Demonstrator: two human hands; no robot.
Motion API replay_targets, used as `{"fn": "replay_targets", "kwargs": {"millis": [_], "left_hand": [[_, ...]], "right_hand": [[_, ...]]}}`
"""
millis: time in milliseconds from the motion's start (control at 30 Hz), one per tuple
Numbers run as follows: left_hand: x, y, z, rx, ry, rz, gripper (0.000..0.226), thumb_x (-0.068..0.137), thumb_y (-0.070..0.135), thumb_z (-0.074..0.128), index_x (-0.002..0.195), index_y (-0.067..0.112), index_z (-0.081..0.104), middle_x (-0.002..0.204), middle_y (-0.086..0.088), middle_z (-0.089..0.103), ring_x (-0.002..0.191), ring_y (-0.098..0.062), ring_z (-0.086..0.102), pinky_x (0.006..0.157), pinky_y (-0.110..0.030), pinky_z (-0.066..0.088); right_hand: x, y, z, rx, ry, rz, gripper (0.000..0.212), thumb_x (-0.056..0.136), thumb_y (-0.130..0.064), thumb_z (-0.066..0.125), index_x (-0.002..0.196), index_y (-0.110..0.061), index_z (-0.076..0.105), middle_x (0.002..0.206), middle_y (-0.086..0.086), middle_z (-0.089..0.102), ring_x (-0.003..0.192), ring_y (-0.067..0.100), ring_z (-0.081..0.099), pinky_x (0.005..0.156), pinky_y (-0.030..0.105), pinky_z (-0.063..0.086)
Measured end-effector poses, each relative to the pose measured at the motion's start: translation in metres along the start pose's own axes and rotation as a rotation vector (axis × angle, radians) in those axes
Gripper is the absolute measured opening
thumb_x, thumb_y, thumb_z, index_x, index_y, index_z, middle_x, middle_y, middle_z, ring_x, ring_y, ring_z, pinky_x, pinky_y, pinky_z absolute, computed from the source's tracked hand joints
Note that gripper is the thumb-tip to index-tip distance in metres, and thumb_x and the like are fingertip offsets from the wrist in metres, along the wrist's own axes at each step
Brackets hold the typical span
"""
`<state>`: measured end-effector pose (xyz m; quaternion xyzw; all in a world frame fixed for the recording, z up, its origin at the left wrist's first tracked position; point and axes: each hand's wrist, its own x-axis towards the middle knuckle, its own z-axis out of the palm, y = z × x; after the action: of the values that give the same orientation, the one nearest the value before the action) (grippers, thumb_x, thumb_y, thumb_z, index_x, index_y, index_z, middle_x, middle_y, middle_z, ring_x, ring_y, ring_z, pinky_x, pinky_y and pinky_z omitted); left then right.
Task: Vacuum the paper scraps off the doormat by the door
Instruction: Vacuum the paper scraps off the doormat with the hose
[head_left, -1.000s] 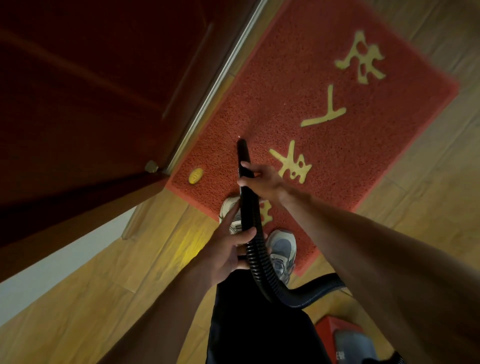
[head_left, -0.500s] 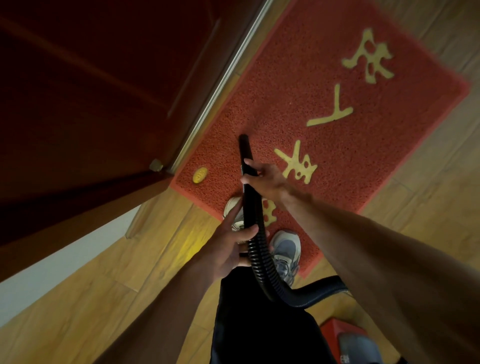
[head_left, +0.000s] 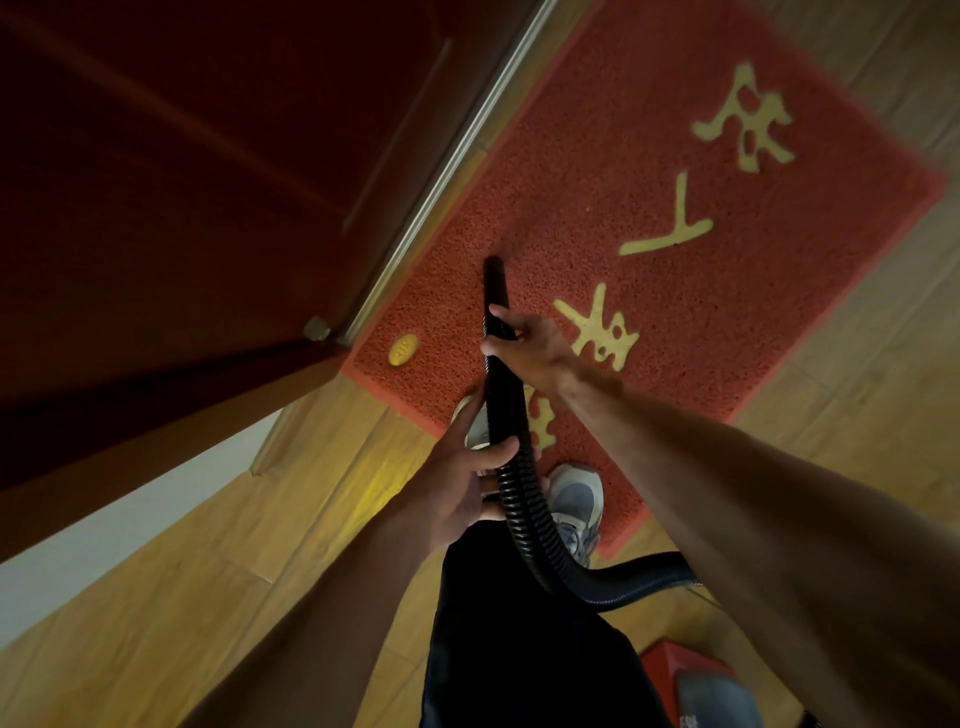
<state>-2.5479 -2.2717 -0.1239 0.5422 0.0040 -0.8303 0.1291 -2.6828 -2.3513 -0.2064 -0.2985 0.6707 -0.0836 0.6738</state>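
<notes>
nozzle (head_left: 496, 291) crept slightly forward on doormat (head_left: 597, 171) | left hand (head_left: 467, 488), right hand (head_left: 530, 348) gripped hose (head_left: 524, 519) | no scraps seen

The person wears loose black fabric trousers (head_left: 519, 639), dark and plain, over a pair of low lace-up trainers: the grey-and-white right trainer (head_left: 577, 501) shows a pale rounded toe cap, grey side panels and pale laces, while only the pale toe of the left trainer (head_left: 477, 431) is seen. The left forearm (head_left: 322, 597), right forearm (head_left: 753, 493), left hand (head_left: 457, 483) and right hand (head_left: 535, 353) are bare
</notes>
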Motion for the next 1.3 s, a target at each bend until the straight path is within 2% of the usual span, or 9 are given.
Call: {"fn": "replay_targets", "kwargs": {"millis": [67,200,300,500,667,800,900,1133,1300], "left_hand": [[-0.001,-0.002,-0.002,-0.005,-0.006,-0.015,0.062,0.078,0.014,0.069,0.121,0.056,0.054,0.102,-0.015,0.071,0.094,-0.038,0.07,0.081,-0.053,0.055],[-0.008,-0.016,-0.005,-0.029,-0.022,-0.049,0.069,0.078,0.014,0.069,0.132,0.052,0.048,0.1,-0.016,0.071,0.091,-0.037,0.07,0.08,-0.052,0.055],[-0.012,-0.025,-0.004,-0.031,-0.022,-0.067,0.078,0.078,0.013,0.069,0.141,0.049,0.042,0.1,-0.018,0.071,0.088,-0.036,0.071,0.082,-0.053,0.054],[-0.019,-0.039,0.0,-0.038,-0.014,-0.07,0.075,0.076,0.014,0.07,0.136,0.051,0.044,0.1,-0.017,0.072,0.088,-0.037,0.071,0.074,-0.048,0.058],[-0.021,-0.054,0.005,-0.057,0.006,-0.056,0.076,0.074,0.015,0.071,0.136,0.051,0.043,0.101,-0.017,0.072,0.086,-0.035,0.072,0.069,-0.044,0.058],[-0.022,-0.066,0.009,-0.097,0.007,-0.036,0.073,0.073,0.013,0.071,0.132,0.05,0.048,0.101,-0.018,0.071,0.084,-0.036,0.072,0.061,-0.04,0.058],[-0.024,-0.081,0.016,-0.116,0.011,-0.022,0.071,0.074,0.013,0.071,0.134,0.045,0.051,0.102,-0.018,0.07,0.085,-0.036,0.071,0.062,-0.04,0.058],[-0.034,-0.109,0.019,-0.16,0.025,-0.01,0.064,0.076,0.013,0.073,0.129,0.045,0.057,0.109,-0.019,0.069,0.095,-0.038,0.068,0.069,-0.043,0.058],[-0.027,-0.108,0.016,-0.126,0.041,0.016,0.075,0.073,0.012,0.073,0.134,0.049,0.049,0.111,-0.018,0.07,0.092,-0.037,0.07,0.069,-0.045,0.058]], "right_hand": [[-0.002,0.005,0.001,0.004,-0.004,0.033,0.062,0.087,-0.019,0.066,0.145,-0.028,0.047,0.114,0.003,0.069,0.087,0.01,0.068,0.072,0.02,0.053],[-0.014,0.018,0.003,0.021,-0.012,0.078,0.061,0.087,-0.017,0.067,0.143,-0.029,0.048,0.112,0.008,0.07,0.078,0.011,0.069,0.058,0.019,0.053],[-0.021,0.026,0.004,0.043,-0.017,0.105,0.059,0.086,-0.017,0.068,0.141,-0.031,0.051,0.119,0.006,0.068,0.085,0.012,0.071,0.065,0.024,0.058],[-0.031,0.036,0.003,0.035,-0.042,0.124,0.059,0.088,-0.015,0.068,0.142,-0.03,0.05,0.108,0.009,0.068,0.064,0.005,0.062,0.042,0.012,0.043],[-0.036,0.045,0.004,0.02,-0.073,0.107,0.058,0.088,-0.017,0.069,0.141,-0.03,0.051,0.122,0.006,0.065,0.081,0.004,0.065,0.05,0.011,0.048],[-0.039,0.051,0.002,-0.001,-0.096,0.109,0.057,0.087,-0.019,0.069,0.14,-0.033,0.052,0.116,0.006,0.067,0.082,0.008,0.066,0.053,0.015,0.051],[-0.045,0.063,0.003,-0.021,-0.111,0.133,0.057,0.086,-0.02,0.069,0.138,-0.036,0.054,0.109,0.005,0.07,0.085,0.013,0.069,0.065,0.026,0.059],[-0.062,0.08,0.006,0.004,-0.161,0.131,0.057,0.087,-0.016,0.068,0.14,-0.03,0.053,0.102,0.003,0.069,0.08,0.009,0.068,0.053,0.016,0.051],[-0.056,0.08,0.008,-0.05,-0.119,0.037,0.06,0.086,-0.024,0.069,0.142,-0.035,0.05,0.123,0.004,0.066,0.099,0.014,0.068,0.082,0.029,0.059]]}}
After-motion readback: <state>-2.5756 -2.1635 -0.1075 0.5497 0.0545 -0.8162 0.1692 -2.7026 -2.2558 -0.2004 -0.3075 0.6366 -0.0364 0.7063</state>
